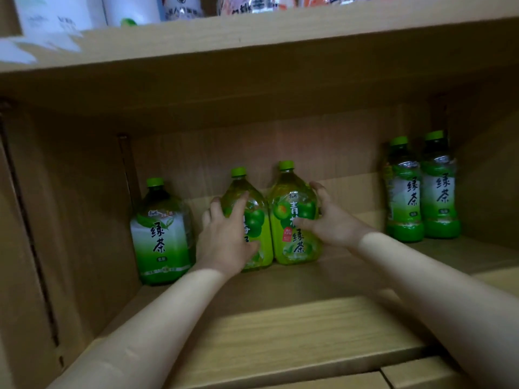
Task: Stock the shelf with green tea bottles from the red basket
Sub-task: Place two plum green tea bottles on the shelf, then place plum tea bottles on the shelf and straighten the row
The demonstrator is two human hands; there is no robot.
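Two large yellow-green tea bottles stand side by side on the wooden shelf board (280, 327), toward the back. My left hand (224, 237) wraps the left bottle (254, 220) from its left side. My right hand (328, 220) grips the right bottle (292, 220) from its right side. Both bottles are upright and touch each other. A large green tea bottle with a white-green label (161, 234) stands to their left, close to the shelf's side wall. The red basket is out of view.
Two slimmer green tea bottles (404, 192) (439, 186) stand together at the back right of the shelf. The upper shelf board (252, 37) carries white and colourful packages. The left side wall (70, 220) bounds the compartment.
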